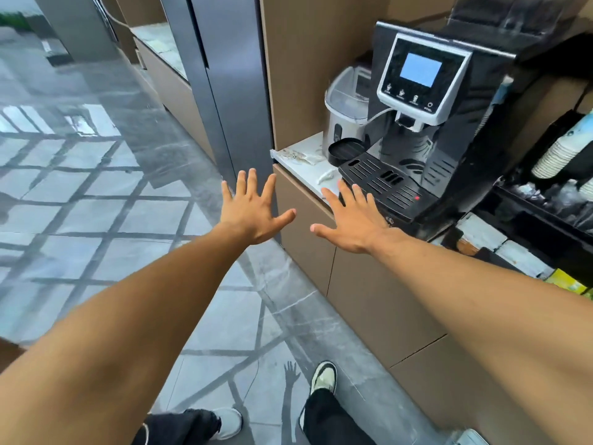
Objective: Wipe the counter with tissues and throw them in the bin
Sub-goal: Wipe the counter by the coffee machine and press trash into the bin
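The white counter (308, 175) runs along the right, above brown cabinet fronts. Small bits of litter (300, 156) and a crumpled white scrap (325, 176) lie on its left end. My left hand (253, 210) is stretched out in front of me with fingers spread, over the floor just left of the counter's corner. My right hand (353, 220) is also spread flat, palm down, at the counter's front edge beside the coffee machine's drip tray (385, 184). Both hands hold nothing. No tissue box or bin is in sight.
A black coffee machine (426, 101) fills the counter, with a silver appliance (345, 110) behind it and a small black cup tray (348, 150). Stacked paper cups (561, 152) and boxes (500, 242) sit to the right. A dark pillar (237, 91) stands left of the counter.
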A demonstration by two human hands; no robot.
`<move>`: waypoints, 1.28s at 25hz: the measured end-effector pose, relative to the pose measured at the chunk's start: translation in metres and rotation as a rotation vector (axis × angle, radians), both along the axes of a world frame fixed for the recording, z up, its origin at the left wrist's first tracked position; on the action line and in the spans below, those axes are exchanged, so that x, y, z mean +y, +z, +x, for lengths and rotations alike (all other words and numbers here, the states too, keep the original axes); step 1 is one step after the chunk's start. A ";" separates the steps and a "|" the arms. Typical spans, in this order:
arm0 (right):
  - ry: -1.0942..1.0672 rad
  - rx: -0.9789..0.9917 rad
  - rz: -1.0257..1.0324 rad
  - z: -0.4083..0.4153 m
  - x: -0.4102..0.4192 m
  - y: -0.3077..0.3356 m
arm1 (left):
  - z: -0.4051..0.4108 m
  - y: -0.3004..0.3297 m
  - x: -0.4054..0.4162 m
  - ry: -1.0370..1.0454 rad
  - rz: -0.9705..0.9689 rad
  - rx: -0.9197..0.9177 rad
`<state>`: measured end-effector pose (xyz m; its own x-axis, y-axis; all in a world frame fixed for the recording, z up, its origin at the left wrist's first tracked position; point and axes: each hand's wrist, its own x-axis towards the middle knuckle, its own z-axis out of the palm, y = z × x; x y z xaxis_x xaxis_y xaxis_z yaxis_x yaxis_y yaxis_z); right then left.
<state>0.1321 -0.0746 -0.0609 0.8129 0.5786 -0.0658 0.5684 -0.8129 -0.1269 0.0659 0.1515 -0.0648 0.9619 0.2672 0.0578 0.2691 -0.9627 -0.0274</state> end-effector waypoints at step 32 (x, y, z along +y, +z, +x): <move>-0.694 0.328 0.045 0.299 0.190 -0.158 | 0.424 -0.149 0.124 -0.716 -0.197 0.346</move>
<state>0.4308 0.1150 -0.2187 0.9336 -0.0495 -0.3548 -0.1428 -0.9597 -0.2419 0.4900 0.2756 -0.2142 0.8580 -0.4447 -0.2571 -0.4058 -0.8937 0.1916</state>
